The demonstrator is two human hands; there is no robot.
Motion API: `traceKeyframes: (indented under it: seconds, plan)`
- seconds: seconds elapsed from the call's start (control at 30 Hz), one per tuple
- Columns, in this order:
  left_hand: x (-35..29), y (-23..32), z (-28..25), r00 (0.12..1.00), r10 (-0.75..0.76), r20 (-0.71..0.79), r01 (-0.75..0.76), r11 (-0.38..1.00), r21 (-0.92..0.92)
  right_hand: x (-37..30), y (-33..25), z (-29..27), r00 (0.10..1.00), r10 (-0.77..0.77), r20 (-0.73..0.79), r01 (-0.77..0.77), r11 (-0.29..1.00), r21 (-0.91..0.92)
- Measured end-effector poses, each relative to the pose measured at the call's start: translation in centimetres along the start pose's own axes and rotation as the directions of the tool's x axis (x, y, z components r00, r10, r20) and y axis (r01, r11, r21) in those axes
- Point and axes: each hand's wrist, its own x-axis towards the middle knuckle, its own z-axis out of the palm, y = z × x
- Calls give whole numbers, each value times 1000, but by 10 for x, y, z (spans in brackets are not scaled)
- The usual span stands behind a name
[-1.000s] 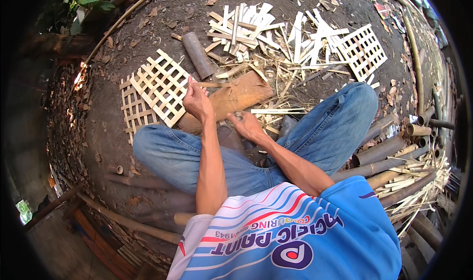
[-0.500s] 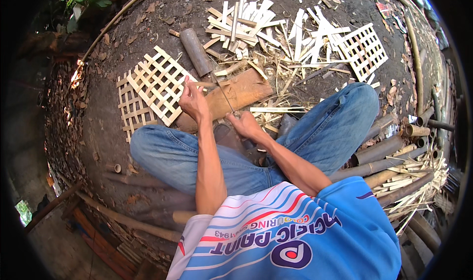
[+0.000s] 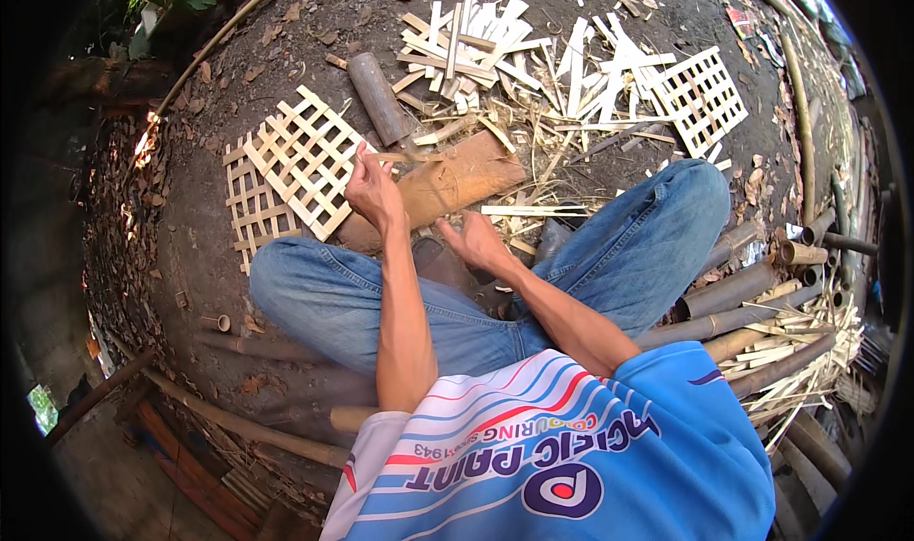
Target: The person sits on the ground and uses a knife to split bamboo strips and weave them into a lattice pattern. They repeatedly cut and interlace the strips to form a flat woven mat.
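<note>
My left hand (image 3: 374, 196) pinches one end of a thin bamboo strip (image 3: 416, 157), which points right above a brown wooden board (image 3: 476, 174). At the board's near edge, my right hand (image 3: 479, 244) is closed round the dark handle of a knife (image 3: 482, 276). Its slim blade is smeared by motion and hard to make out near the strip. Beside my left hand, two woven bamboo lattice panels (image 3: 307, 165) overlap on the ground. A thick bamboo tube (image 3: 378, 99) lies just beyond the board.
Pale bamboo strips (image 3: 476, 46) lie heaped at the far side, with shavings (image 3: 547, 150) around them. Another lattice panel (image 3: 700, 101) rests at far right. Bamboo poles (image 3: 733, 289) and more strips are piled beyond my right knee. My bent legs flank the board.
The knife blade, clear half a second ago across the strip, is now blurred. Both hands stay almost in place, still gripping the strip and the knife.
</note>
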Motion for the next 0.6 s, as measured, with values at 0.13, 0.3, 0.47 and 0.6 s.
traceKeyframes:
  seconds: [0.13, 0.3, 0.47, 0.6]
  plan:
    - [-1, 3, 1, 1000, -8, 9, 8, 1000, -11, -4, -6, -15, 994, 98, 52, -102, 991, 89]
    - [-2, 7, 2, 1000, -13, -8, 13, 1000, 3, 7, 12, -8, 993, 121, 2, -121, 991, -62]
    - [-3, 9, 8, 1000, -11, 14, 11, 1000, 10, 2, 10, -11, 997, 81, 3, -81, 997, 2]
    - [1, 2, 4, 1000, -3, 6, 3, 997, -72, 2, 0, -24, 930, 312, 192, -334, 938, 90]
